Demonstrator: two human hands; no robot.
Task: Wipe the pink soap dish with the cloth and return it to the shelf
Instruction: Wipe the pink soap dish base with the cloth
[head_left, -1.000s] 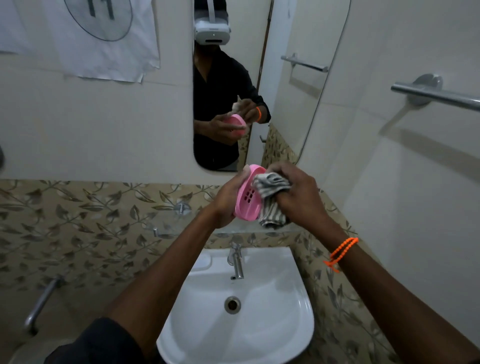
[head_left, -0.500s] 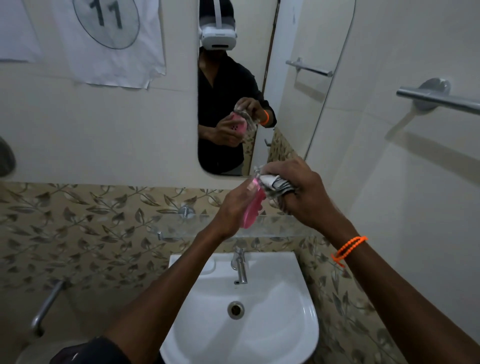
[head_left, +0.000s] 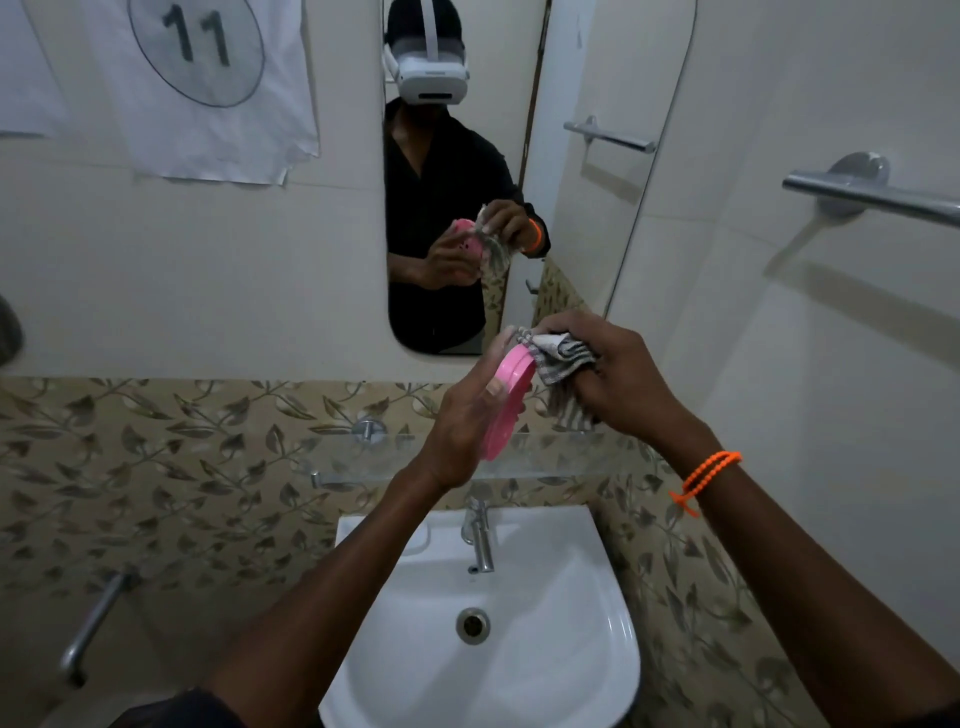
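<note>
Since a moment ago, the oval pink plastic soap dish (head_left: 508, 402) has been turned edge-on, gripped by the left hand (head_left: 462, 421). The striped grey cloth (head_left: 558, 364), bunched in the right hand (head_left: 626, 379), is pressed to its upper rim: wiping is underway. Next, the glass shelf (head_left: 571, 457) just below the hands must be reached.

Sink: I see a white basin (head_left: 545, 691) with tap (head_left: 480, 540) below.
Wall: mirror (head_left: 597, 218), towel bar (head_left: 878, 197), paper marked 11 (head_left: 208, 88).

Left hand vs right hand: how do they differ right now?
The left hand grips the pink soap dish, held on edge; the right hand bunches the striped cloth against the dish's upper rim. The right wrist wears an orange bead bracelet; the left is bare. Both are raised above the glass shelf and sink.
</note>
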